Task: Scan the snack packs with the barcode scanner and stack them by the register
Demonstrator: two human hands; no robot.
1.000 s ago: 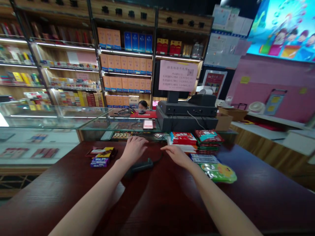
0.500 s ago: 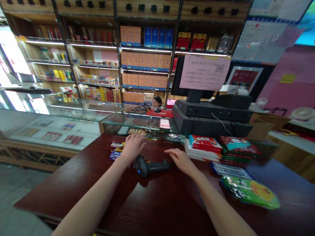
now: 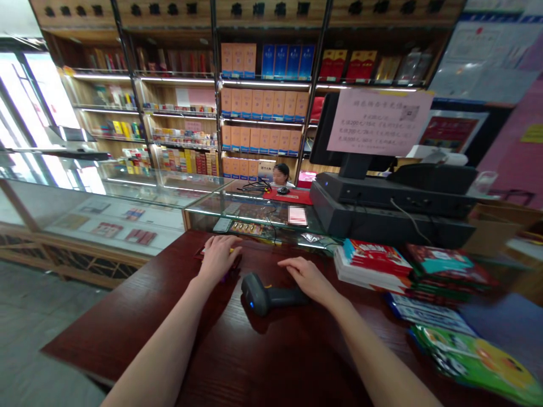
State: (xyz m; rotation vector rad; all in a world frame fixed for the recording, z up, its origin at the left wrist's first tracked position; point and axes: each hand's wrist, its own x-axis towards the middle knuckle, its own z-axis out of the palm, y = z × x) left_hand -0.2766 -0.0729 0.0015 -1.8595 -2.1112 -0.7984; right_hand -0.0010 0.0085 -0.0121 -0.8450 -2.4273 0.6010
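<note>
Left of the scanner [image 3: 256, 297], packets [image 3: 199, 254] lie under the left grip [image 3: 220, 257], its hold impossible to tell; probably light, crushable, best edge-pinched. Right grip [image 3: 303, 277]: loosely spread, empty.

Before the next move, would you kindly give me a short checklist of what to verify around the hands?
1. Barcode scanner lying on the wooden counter: ok, with a blue light lit.
2. Right hand gripping the scanner's handle: not ok; its fingers extend past it, ungripped.
3. Left hand holding the small packets beneath it: cannot tell; it hides most of them.
4. Red-topped stack apart from both hands: ok, it sits to the right.
5. Green-and-yellow package apart from both hands: ok, it lies beyond the right forearm.
</note>
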